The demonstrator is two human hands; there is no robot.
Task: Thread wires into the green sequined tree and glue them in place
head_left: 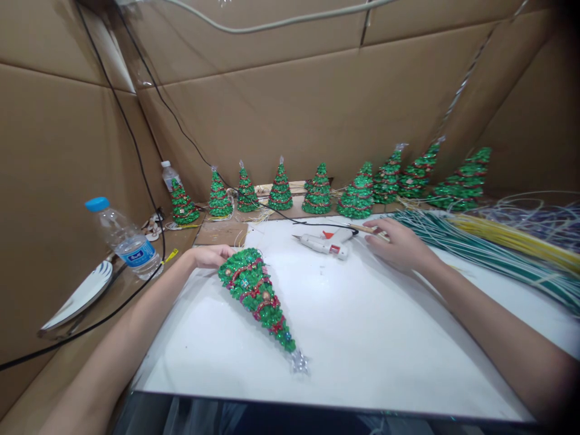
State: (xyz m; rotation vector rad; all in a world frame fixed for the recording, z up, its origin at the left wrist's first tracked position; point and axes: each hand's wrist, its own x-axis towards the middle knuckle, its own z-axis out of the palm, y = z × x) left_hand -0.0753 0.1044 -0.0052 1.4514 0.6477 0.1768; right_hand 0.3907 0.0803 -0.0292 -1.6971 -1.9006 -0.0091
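My left hand [212, 256] is closed on the base of a small green tinsel Christmas tree [260, 290]. The tree lies tilted over the white tabletop, with its clear star tip toward me. Red garland and small ornaments wind around it. My right hand [394, 244] is closed around a thin tan stick [362, 229] whose kind I cannot make out. Just left of that hand a white glue gun [324, 245] with an orange trigger lies on its side, nozzle to the left.
Several finished-looking trees [317, 190] stand in a row along the back. Bundles of green and yellow wires [489, 254] lie at right. A water bottle [136, 251] and a white plate [79, 299] are at left, with a black cable [113, 314] crossing there.
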